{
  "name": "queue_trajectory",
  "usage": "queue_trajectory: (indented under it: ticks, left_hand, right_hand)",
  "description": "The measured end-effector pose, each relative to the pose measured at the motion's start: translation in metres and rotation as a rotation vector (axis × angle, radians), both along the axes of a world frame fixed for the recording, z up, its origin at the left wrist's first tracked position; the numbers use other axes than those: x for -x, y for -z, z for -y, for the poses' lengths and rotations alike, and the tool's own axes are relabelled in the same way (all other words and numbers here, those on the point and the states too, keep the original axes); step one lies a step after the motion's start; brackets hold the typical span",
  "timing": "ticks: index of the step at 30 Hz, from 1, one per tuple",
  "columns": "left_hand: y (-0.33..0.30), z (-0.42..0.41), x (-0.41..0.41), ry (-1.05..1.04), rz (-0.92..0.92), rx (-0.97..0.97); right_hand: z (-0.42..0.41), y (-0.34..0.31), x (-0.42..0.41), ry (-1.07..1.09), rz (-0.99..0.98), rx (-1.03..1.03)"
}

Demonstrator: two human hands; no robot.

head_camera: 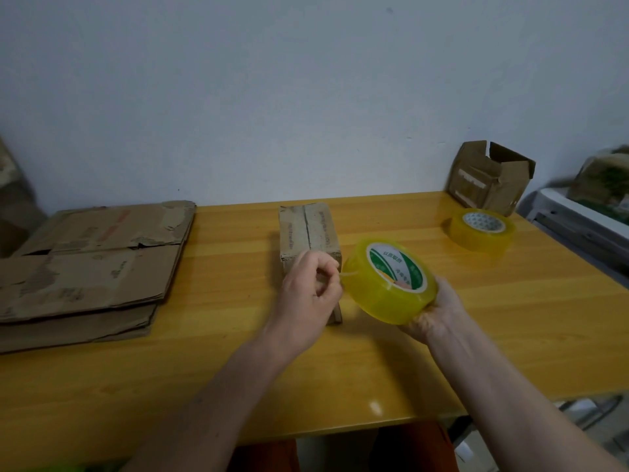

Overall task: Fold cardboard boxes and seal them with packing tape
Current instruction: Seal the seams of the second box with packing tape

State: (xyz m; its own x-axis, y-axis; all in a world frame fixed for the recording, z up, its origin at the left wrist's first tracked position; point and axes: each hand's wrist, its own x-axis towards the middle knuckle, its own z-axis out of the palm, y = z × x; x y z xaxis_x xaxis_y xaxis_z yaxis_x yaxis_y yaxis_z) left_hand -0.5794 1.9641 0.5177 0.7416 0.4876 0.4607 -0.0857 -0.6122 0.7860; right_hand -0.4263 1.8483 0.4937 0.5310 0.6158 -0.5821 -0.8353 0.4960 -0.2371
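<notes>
A small folded cardboard box point(308, 231) stands in the middle of the yellow wooden table point(238, 362), its top flaps closed along a centre seam. My right hand point(434, 311) grips a large yellow roll of packing tape point(388, 284) from below, held just right of the box. My left hand point(311, 289) is in front of the box, its fingers curled and pinching the loose end of the tape at the roll's left edge. The box's near face is partly hidden behind my left hand.
A stack of flattened cardboard boxes point(92, 264) lies at the table's left. A second tape roll point(481, 229) sits at the right rear, and an open-topped cardboard box point(490, 177) stands behind it by the wall. A white appliance point(578, 226) adjoins the table's right edge.
</notes>
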Motion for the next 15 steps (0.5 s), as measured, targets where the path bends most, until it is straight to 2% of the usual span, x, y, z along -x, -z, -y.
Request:
queue_trajectory:
  ticks: [5,11,15]
  left_hand:
    - [0.006,0.004,0.002,-0.021,0.012,0.026]
    - [0.008,0.009,0.001,-0.021,0.043,0.318]
    - [0.009,0.012,0.007,-0.064,-0.02,0.484]
  right_hand:
    - [0.0,-0.011,0.012,-0.071,0.087,-0.042]
    - [0.001,-0.018,0.017,-0.039,0.14,-0.01]
    - [0.007,-0.021,0.017,-0.12,0.398,-0.007]
